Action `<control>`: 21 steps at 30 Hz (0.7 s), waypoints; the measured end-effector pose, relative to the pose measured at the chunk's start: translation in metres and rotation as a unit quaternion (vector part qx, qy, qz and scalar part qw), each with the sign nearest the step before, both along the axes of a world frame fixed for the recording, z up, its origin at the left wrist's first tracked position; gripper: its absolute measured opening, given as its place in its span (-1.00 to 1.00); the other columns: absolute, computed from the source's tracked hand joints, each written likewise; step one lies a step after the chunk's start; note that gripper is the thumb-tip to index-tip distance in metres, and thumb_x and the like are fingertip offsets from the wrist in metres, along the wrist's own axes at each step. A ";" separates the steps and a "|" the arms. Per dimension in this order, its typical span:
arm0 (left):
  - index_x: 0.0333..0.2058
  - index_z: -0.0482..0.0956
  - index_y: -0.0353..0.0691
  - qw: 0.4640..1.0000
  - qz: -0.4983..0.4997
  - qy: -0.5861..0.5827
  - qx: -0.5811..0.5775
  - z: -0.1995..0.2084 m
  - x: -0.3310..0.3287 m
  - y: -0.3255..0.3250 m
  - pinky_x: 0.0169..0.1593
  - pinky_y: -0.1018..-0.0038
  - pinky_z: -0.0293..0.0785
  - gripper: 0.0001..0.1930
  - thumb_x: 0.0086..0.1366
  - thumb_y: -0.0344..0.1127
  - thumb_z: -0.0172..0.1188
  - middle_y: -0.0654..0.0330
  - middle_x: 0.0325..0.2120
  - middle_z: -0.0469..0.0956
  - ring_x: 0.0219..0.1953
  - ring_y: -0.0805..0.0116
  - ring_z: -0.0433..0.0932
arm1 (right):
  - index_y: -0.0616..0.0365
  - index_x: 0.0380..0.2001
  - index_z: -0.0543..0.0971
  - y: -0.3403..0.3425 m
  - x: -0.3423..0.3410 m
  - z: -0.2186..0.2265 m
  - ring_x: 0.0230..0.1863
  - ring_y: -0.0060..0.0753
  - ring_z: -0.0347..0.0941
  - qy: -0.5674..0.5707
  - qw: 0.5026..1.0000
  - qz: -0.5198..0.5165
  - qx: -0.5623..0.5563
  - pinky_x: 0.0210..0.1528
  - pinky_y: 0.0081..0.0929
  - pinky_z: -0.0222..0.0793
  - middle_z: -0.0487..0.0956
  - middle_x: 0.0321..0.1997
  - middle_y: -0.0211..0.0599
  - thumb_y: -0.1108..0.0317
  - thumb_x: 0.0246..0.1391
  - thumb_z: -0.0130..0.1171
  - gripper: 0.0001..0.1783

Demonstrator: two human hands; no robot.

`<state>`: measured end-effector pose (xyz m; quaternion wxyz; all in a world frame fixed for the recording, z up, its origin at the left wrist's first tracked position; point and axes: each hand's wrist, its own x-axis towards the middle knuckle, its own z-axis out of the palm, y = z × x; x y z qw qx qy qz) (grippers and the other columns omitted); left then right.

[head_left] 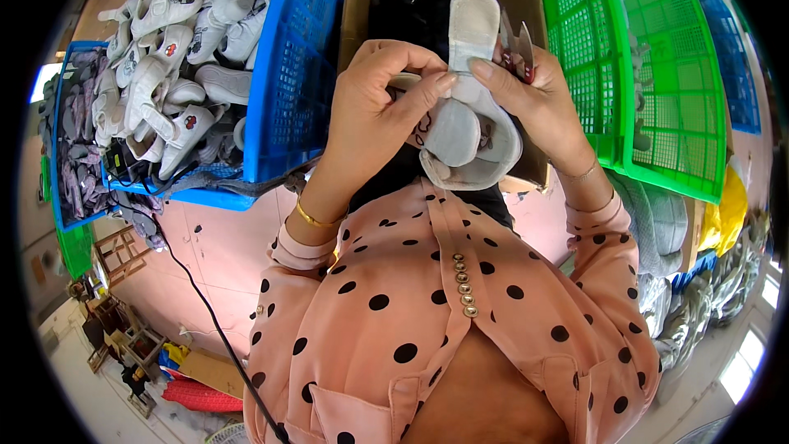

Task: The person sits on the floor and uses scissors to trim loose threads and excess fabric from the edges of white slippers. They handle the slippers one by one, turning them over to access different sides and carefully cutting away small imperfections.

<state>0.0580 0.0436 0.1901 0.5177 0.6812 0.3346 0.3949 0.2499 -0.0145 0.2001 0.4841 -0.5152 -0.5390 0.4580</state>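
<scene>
A small white child's shoe (454, 136) with a long strap is held up in front of my chest, its opening facing me. My left hand (380, 103) is closed on its left side, with thumb and finger pinching near the base of the strap. Gripping the shoe from the right, my right hand (538, 107) lays its thumb beside the strap. Tucked in that same hand is a pair of snips (526, 48) with pointed metal blades and a bit of red; the fingers hide most of it. Behind the shoe stands an open cardboard box (357, 8) with dark contents.
On the left, a blue crate (288, 66) stands beside a heap of white shoes (177, 41); another blue crate (70, 214) holds greyish pieces. Green crates (612, 107) stand at the right. A black cable (201, 296) hangs at the left. Grey shoe parts (657, 226) lie at the right.
</scene>
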 end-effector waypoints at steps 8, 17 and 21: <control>-0.34 0.60 -0.22 0.935 0.182 0.116 0.283 -0.020 -0.009 0.028 -0.12 0.35 0.40 -0.94 0.20 -0.43 0.27 0.14 -0.39 0.57 -0.26 0.15 0.48 | 0.11 -0.47 0.49 0.002 0.008 -0.008 -0.54 -0.86 0.12 0.112 0.992 0.011 -0.061 -0.55 -0.72 0.03 0.32 -0.60 -0.69 0.18 0.25 0.15 -0.72; -0.33 0.61 -0.31 0.994 -0.076 0.004 -0.083 0.002 0.001 0.002 -0.48 0.66 0.39 -0.81 0.18 -0.31 0.37 0.26 -0.52 0.55 -0.54 0.63 0.49 | 0.24 -0.41 0.53 0.006 -0.005 -0.011 -0.51 -0.80 0.22 -0.005 1.000 0.000 0.016 -0.48 -0.64 0.24 0.41 -0.60 -0.55 0.21 0.26 0.14 -0.70; -0.42 0.59 -0.33 0.987 -0.091 -0.031 -0.129 -0.005 0.000 0.004 -0.58 0.72 0.27 -0.83 0.21 -0.34 0.35 0.35 -0.67 0.49 -0.62 0.70 0.43 | 0.28 -0.35 0.51 0.004 -0.008 -0.009 -0.55 -0.53 0.39 -0.139 0.987 -0.038 0.068 -0.47 -0.56 0.32 0.51 -0.55 -0.24 0.19 0.21 0.19 -0.69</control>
